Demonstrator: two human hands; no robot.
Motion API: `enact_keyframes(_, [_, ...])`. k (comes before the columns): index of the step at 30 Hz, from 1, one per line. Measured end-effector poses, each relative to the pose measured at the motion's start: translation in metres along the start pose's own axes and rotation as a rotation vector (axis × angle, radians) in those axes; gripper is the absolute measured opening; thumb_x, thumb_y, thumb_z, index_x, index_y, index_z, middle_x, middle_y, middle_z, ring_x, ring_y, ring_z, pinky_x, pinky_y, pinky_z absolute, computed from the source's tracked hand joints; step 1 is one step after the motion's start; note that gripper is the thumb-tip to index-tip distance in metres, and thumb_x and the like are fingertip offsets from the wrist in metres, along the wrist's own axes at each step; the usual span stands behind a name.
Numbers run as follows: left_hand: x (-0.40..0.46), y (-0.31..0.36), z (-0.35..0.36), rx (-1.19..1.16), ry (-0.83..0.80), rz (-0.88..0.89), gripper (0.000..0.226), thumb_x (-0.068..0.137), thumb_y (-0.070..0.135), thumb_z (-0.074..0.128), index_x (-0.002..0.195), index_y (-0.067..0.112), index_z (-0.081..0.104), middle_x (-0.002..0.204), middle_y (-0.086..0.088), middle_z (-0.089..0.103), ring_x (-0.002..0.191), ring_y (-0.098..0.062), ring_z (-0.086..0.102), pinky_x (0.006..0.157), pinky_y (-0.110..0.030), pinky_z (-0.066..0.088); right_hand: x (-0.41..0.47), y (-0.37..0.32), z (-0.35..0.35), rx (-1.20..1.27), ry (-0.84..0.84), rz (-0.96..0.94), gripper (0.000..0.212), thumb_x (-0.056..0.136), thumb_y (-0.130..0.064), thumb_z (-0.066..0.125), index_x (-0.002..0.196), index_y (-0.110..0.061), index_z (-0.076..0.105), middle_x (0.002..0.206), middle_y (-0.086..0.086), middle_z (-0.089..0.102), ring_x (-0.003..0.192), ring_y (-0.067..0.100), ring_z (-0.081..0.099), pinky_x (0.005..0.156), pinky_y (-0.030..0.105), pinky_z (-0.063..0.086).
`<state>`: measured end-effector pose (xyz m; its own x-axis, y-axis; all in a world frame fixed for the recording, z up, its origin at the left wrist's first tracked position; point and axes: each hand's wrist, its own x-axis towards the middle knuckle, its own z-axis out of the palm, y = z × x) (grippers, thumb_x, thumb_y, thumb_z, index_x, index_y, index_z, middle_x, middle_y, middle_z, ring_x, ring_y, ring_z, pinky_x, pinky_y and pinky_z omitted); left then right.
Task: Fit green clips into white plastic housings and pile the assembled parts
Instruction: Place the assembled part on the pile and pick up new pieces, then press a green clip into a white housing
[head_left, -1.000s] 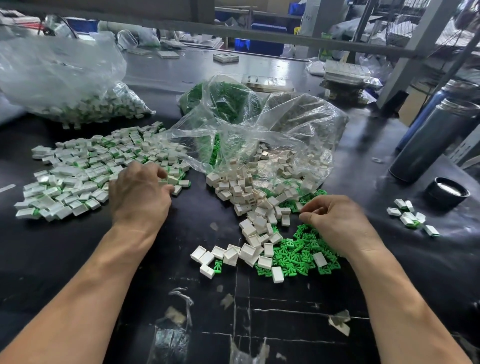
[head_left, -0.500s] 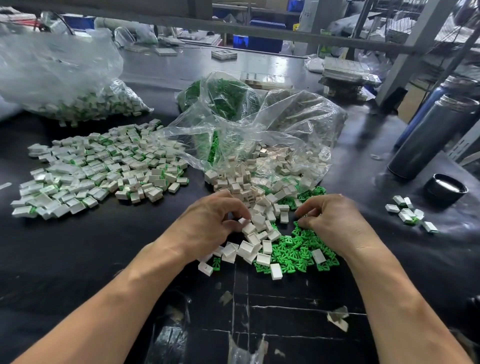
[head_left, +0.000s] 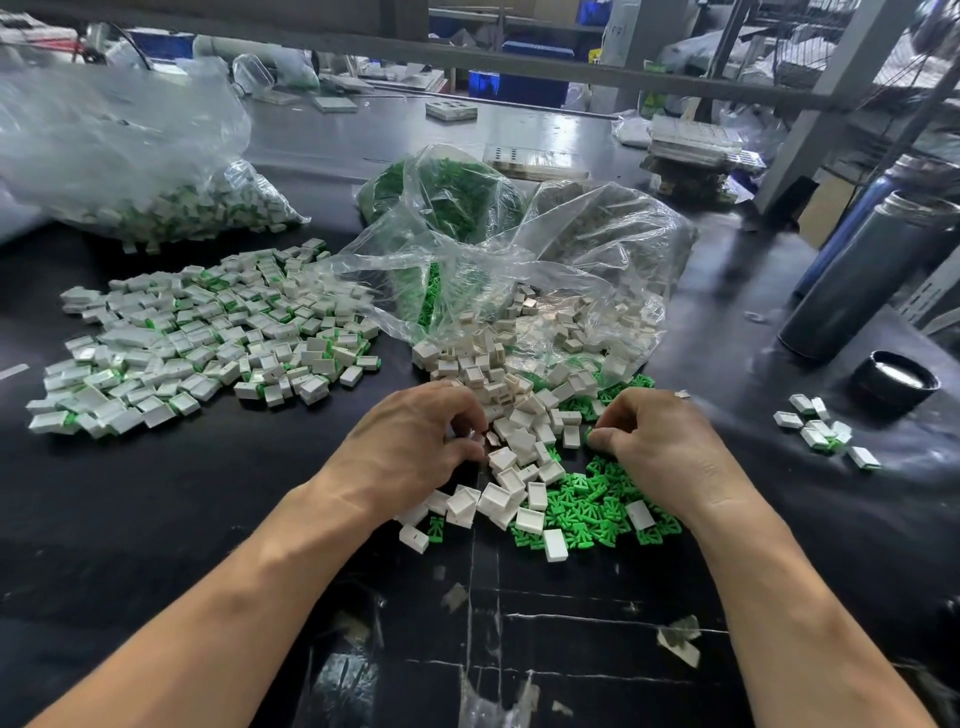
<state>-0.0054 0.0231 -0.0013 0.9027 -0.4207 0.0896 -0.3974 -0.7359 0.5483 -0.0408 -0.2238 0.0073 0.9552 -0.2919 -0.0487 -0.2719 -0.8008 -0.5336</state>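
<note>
Loose white housings (head_left: 522, 415) spill from a clear bag (head_left: 582, 270) in the middle of the black table. Green clips (head_left: 587, 501) lie in a heap just in front of them. My left hand (head_left: 415, 447) is at the left side of the housing heap, fingers curled, pinching a white housing at its fingertips. My right hand (head_left: 657, 449) hovers over the green clips, thumb and forefinger pinching a green clip. A wide pile of assembled parts (head_left: 197, 338), white with green showing, lies to the left.
A big clear bag of assembled parts (head_left: 156, 197) sits at the back left, a bag of green clips (head_left: 447, 197) behind the middle. Two metal flasks (head_left: 862, 275) and a black lid (head_left: 896, 382) stand at the right, next to several assembled parts (head_left: 823, 428).
My left hand has moved right from the assembled pile to the loose housings and curled onto one. My right hand has stayed over the green clips, shifting only slightly.
</note>
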Motion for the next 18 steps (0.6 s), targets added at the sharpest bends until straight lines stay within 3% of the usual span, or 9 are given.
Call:
enact_keyframes(4, [-0.001, -0.006, -0.005, -0.018, 0.003, -0.005, 0.019, 0.095, 0.031, 0.07, 0.112, 0.041, 0.068, 0.1, 0.022, 0.058, 0.093, 0.005, 0.056, 0.084, -0.016, 0.045, 0.0, 0.0, 0.001, 0.112, 0.096, -0.026, 0.01, 0.093, -0.032, 0.075, 0.088, -0.029, 0.067, 0.087, -0.01, 0.069, 0.088, 0.016, 0.065, 0.087, 0.042, 0.056])
enact_keyframes(7, [-0.001, -0.007, -0.008, -0.092, 0.047, -0.033, 0.016, 0.095, 0.034, 0.07, 0.108, 0.044, 0.068, 0.099, 0.02, 0.056, 0.087, 0.005, 0.055, 0.078, -0.01, 0.04, -0.001, -0.002, 0.005, 0.26, 0.156, -0.077, 0.006, 0.097, -0.026, 0.071, 0.098, -0.031, 0.068, 0.085, -0.012, 0.068, 0.081, 0.009, 0.066, 0.068, 0.028, 0.051])
enact_keyframes(9, [0.0, -0.007, -0.009, -0.192, 0.081, -0.055, 0.016, 0.094, 0.03, 0.072, 0.101, 0.043, 0.067, 0.097, 0.016, 0.06, 0.084, 0.002, 0.059, 0.076, -0.011, 0.045, -0.003, -0.002, 0.007, 0.33, 0.17, -0.105, 0.013, 0.098, -0.025, 0.07, 0.106, -0.035, 0.069, 0.085, -0.014, 0.067, 0.078, 0.002, 0.065, 0.065, 0.023, 0.049])
enact_keyframes(14, [0.001, -0.004, -0.007, -0.489, 0.175, -0.131, 0.014, 0.086, 0.018, 0.082, 0.092, 0.025, 0.071, 0.086, 0.004, 0.074, 0.078, -0.009, 0.07, 0.073, -0.026, 0.06, -0.006, -0.007, 0.013, 0.504, 0.192, -0.114, 0.009, 0.095, -0.021, 0.074, 0.099, -0.03, 0.073, 0.084, -0.008, 0.074, 0.075, 0.007, 0.073, 0.075, 0.038, 0.064])
enact_keyframes(16, [0.001, -0.001, -0.006, -0.607, 0.193, -0.16, 0.014, 0.083, 0.016, 0.084, 0.09, 0.019, 0.072, 0.085, 0.0, 0.075, 0.078, -0.013, 0.072, 0.07, -0.025, 0.06, -0.008, -0.014, 0.015, 0.623, 0.165, -0.107, 0.01, 0.095, -0.015, 0.074, 0.097, -0.025, 0.071, 0.082, -0.002, 0.076, 0.07, 0.014, 0.075, 0.067, 0.042, 0.065])
enact_keyframes(18, [0.001, 0.002, -0.006, -0.758, 0.186, -0.183, 0.016, 0.082, 0.012, 0.084, 0.093, 0.014, 0.072, 0.085, -0.003, 0.077, 0.078, -0.015, 0.074, 0.071, -0.024, 0.061, -0.011, -0.02, 0.017, 0.749, 0.123, -0.105, 0.008, 0.095, -0.012, 0.074, 0.096, -0.019, 0.071, 0.08, 0.002, 0.077, 0.06, 0.012, 0.072, 0.054, 0.037, 0.061])
